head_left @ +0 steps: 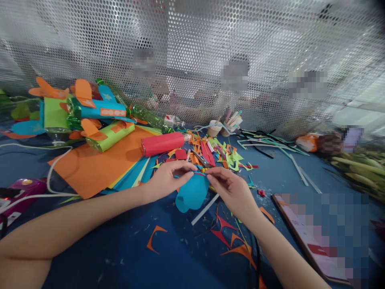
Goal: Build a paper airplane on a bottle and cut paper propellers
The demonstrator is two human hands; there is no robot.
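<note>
My left hand [168, 176] and my right hand [230, 186] meet over the blue table [105, 245]. Both pinch the top edge of a rounded blue paper piece [192, 194], with a thin red strip [198, 174] running between the fingertips. The blue piece hangs below the fingers, just above the table. A white strip [205, 209] lies under my right hand. A red paper-covered tube [162, 143] and small scissors [201, 158] lie just beyond my hands among coloured paper scraps [222, 152].
Orange and blue paper sheets [96, 164] lie to the left. Paper-covered bottle planes [87, 108] stand at the back left. A purple device [21, 190] with a white cable sits at the left edge. A perforated screen [192, 60] closes the back. Paper cups [221, 128] hold sticks.
</note>
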